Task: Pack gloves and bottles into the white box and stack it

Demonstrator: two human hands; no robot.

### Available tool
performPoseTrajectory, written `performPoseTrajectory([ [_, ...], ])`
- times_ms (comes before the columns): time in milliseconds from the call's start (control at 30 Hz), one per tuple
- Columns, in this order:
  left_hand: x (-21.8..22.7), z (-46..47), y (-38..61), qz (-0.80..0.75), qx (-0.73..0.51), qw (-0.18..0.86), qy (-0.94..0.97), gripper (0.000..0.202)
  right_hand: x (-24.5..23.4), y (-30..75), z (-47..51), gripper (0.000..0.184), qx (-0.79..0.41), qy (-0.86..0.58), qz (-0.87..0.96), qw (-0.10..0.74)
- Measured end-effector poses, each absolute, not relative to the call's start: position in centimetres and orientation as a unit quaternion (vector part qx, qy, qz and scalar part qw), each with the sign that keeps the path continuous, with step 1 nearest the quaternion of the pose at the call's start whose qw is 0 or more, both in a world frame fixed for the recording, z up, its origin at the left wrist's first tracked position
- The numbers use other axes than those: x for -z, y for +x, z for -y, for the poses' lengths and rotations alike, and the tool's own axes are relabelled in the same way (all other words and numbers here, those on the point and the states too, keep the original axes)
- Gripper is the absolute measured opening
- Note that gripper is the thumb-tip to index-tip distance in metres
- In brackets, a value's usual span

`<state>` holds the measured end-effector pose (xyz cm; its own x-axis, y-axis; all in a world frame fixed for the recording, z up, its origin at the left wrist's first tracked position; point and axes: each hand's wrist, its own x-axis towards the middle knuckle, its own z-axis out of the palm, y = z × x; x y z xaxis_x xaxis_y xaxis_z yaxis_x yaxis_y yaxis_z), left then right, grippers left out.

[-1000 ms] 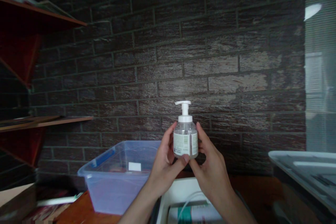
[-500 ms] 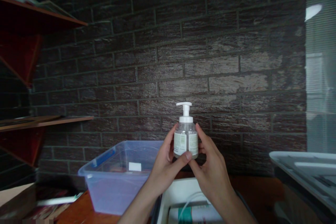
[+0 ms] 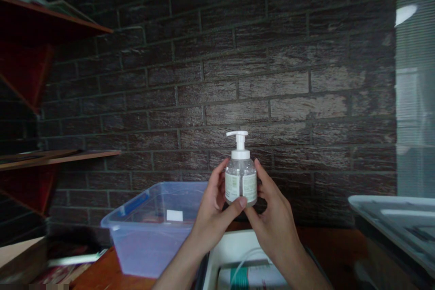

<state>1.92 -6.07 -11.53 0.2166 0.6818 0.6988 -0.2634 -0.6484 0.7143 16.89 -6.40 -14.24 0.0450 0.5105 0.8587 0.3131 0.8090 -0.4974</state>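
A clear pump bottle [image 3: 241, 181] with a white pump top and pale green labels is held upright in the middle of the view. My left hand [image 3: 215, 206] grips it from the left, its thumb pressed low on the front. From the right, my right hand [image 3: 272, 210] closes around the other side, thumb tip near the bottle's base. Beneath the hands stands a white bin [image 3: 220, 247]. Inside it lies a white and green container [image 3: 253, 277] beside a thin clear tube.
A translucent blue-purple plastic tub [image 3: 142, 247] stands left on the brown table [image 3: 93, 276]. At the right edge is a grey-lidded box [image 3: 394, 222]. Red-bracketed shelves [image 3: 81, 157] jut out at left, above a cardboard box [image 3: 23, 258]. A dark brick wall [image 3: 217, 77] rises behind.
The bottle has turned slightly between my hands, so its labels and the gap between them sit a little differently. Both hands stay on it in nearly the same place.
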Motion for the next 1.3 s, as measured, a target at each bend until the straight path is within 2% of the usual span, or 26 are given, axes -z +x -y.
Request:
performPoseTrajectory([
  [367, 11.5, 5.9, 2.0, -0.174, -0.591, 0.378, 0.691, 0.068, 14.1, 17.0, 6.2, 0.077, -0.027, -0.284, 0.704, 0.650],
  [567, 11.1, 6.0, 1.8, -0.173, -0.582, 0.425, 0.671, 0.061, 14.1, 17.1, 6.5, 0.077, -0.032, -0.291, 0.695, 0.657],
  [733, 11.6, 4.9, 1.3, -0.153, -0.610, 0.450, 0.634, 0.068, 13.8, 17.0, 6.6, 0.081, -0.043, -0.287, 0.697, 0.656],
  [800, 11.7, 4.7, 1.2, -0.145, -0.606, 0.457, 0.635, 0.061, 13.8, 16.9, 6.5, 0.082, -0.043, -0.286, 0.701, 0.652],
  [900, 11.7, 4.9, 1.2, -0.153, -0.597, 0.445, 0.649, 0.051, 13.8, 17.0, 6.4, 0.083, -0.042, -0.288, 0.700, 0.652],
  [1133, 11.4, 5.7, 1.8, -0.172, -0.567, 0.415, 0.691, 0.056, 13.9, 17.1, 6.6, 0.075, -0.013, -0.282, 0.710, 0.645],
  [1300, 11.3, 5.6, 1.5, -0.173, -0.562, 0.420, 0.691, 0.049, 13.9, 17.2, 6.4, 0.075, 0.004, -0.293, 0.709, 0.642],
])
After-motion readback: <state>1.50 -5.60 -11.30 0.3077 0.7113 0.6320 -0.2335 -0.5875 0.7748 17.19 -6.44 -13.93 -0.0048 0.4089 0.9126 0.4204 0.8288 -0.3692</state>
